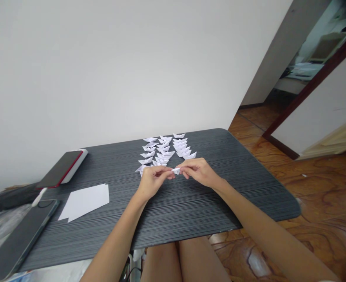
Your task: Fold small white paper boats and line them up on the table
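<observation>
Between my two hands, above the dark table, is a small folded white paper boat (176, 171). The fingers of my left hand (155, 178) pinch its left end. My right hand (199, 171) pinches the right end between thumb and fingers. Just beyond my hands, finished-looking paper boats (163, 149) stand in three rough columns. Part of the nearest boats is hidden behind my left hand. To the left lies a small stack of white paper sheets (86, 199), slightly fanned.
The dark striped table (249, 188) meets a white wall at the back. At its left are a red-edged device (61, 168) on a white one, and a phone (26, 239) with a white cable (39, 197). A wooden floor (316, 192) lies to the right.
</observation>
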`<state>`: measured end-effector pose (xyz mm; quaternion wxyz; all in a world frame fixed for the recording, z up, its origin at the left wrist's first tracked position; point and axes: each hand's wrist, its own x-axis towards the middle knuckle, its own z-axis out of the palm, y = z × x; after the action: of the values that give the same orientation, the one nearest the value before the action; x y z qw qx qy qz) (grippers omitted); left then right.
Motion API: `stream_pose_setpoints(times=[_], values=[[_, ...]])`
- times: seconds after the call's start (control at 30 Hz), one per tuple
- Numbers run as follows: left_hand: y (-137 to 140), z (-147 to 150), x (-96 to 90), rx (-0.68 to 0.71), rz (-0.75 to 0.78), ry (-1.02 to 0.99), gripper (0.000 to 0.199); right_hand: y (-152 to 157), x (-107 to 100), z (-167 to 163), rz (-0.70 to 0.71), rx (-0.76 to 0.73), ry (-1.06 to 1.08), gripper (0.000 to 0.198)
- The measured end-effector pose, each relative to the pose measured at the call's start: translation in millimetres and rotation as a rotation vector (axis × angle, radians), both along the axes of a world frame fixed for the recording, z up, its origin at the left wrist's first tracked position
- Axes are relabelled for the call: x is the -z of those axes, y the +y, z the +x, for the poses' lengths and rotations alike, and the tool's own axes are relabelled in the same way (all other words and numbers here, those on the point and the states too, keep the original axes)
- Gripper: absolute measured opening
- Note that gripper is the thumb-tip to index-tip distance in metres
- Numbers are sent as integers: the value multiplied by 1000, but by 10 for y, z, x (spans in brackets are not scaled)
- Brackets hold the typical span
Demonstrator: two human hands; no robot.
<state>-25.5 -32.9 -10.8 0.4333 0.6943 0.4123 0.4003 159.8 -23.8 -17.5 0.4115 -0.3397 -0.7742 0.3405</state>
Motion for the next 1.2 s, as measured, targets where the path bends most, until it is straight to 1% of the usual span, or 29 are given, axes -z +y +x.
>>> stream_pose_setpoints(times=[0.17, 0.23, 0.33, 0.53, 0.7, 0.87, 0.97, 1.07, 1.2], values=[[-1, -3, 19, -12, 8, -17, 19, 18, 46, -33, -189, -34, 207, 19], [-3, 0, 21, -21, 11, -22, 19, 24, 54, -43, -239, -41, 258, 20], [-7, 6, 17, -30, 20, -19, 20, 32, 60, -45, -277, -38, 290, 20], [-12, -3, 0, -1, 57, 16, 20, 26, 46, -34, -297, -16, 243, 17], [-30, 12, -11, 11, 88, 54, 22, 11, 50, -78, -280, 23, 199, 20], [-20, 58, 26, -29, 80, 76, 18, 14, 103, -148, -287, 6, 177, 17], [-13, 71, 42, 2, 52, 108, 17, 4, 106, -164, -305, -10, 164, 19], [-21, 68, 44, 80, 13, 110, 24, -9, 85, -163, -357, -17, 179, 22], [-30, 52, 50, 103, -47, 83, 29, -13, 63, -163, -467, -43, 193, 24]])
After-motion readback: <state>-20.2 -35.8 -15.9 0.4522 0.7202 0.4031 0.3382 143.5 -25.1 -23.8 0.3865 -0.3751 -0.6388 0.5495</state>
